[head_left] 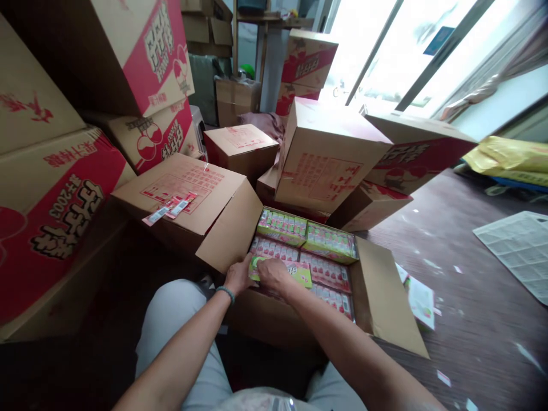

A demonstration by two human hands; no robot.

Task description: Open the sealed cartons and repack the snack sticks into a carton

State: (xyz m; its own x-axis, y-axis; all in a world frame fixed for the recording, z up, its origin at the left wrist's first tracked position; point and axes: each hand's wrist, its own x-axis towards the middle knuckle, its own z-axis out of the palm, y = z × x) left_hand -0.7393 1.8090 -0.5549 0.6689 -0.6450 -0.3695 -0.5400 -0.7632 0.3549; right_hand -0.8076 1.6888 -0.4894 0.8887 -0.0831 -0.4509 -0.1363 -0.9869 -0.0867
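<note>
Both hands meet at a small green-and-pink candy box [303, 274] lying over the near-left part of an opened carton [363, 279]. My left hand [238, 278] closes on the box's left end. My right hand [274, 275] reaches across its top, its fingers curled down at the same end and partly hidden. Beneath and around it, the carton holds rows of wrapped candy packs: pink packs [326, 272] in the middle, and green-edged packs [330, 240] along the far side. The carton's side flaps are folded outward.
Closed cartons [329, 154] stack up beyond the opened one, and taller stacks [64, 217] rise at the left. Loose candy sticks [171, 210] lie on a carton [197, 182]. Paper scraps, a flattened box [420, 303] and a white plastic grid [518, 245] are on the floor.
</note>
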